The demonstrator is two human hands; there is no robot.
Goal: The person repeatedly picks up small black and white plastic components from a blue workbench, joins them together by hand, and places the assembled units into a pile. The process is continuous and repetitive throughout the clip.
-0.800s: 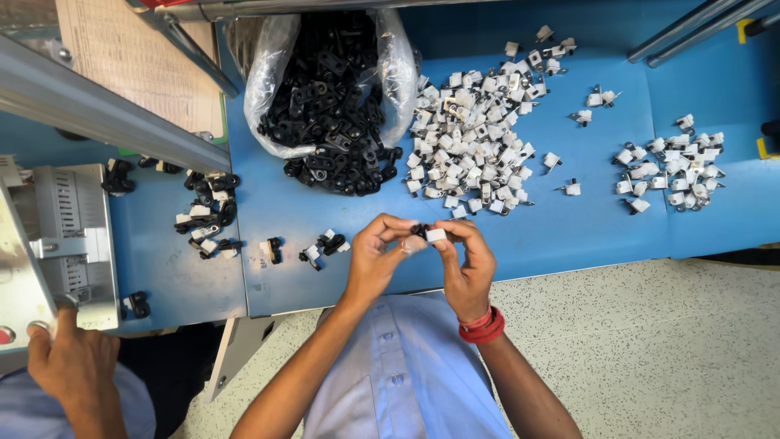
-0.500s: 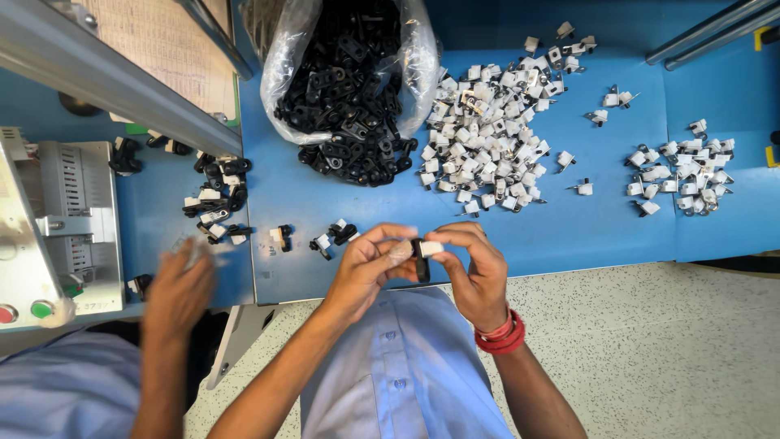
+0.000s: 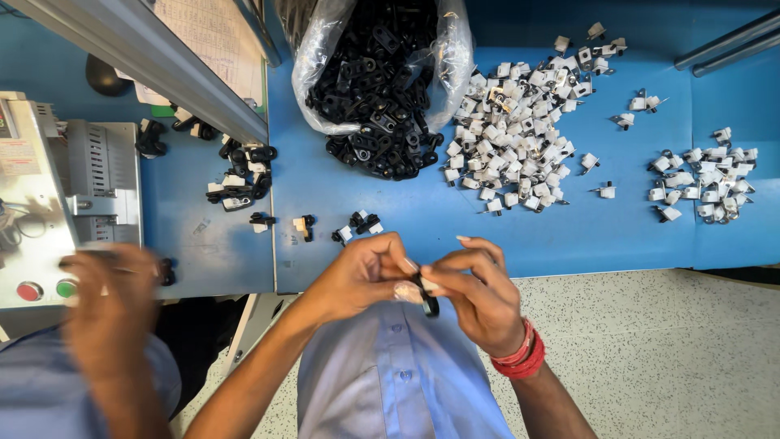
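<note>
Black plastic clip is being pinched between both hands, left hand and right hand, close above the blue table edge, within reach of the piles.

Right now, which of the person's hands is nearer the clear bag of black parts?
Left. The left hand sits almost directly below the bag of black parts; the right hand is below it too, but farther toward the white pieces' side.

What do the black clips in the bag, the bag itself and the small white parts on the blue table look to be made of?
Black clips: likely moulded plastic, with a semi-gloss sheen. Clear bag: thin plastic film, see-through, crinkled, with glare. Small white parts: apparently matt white plastic bodies with shiny, probably metal, tabs. Blue table: smooth matt surface, material unclear.
</note>
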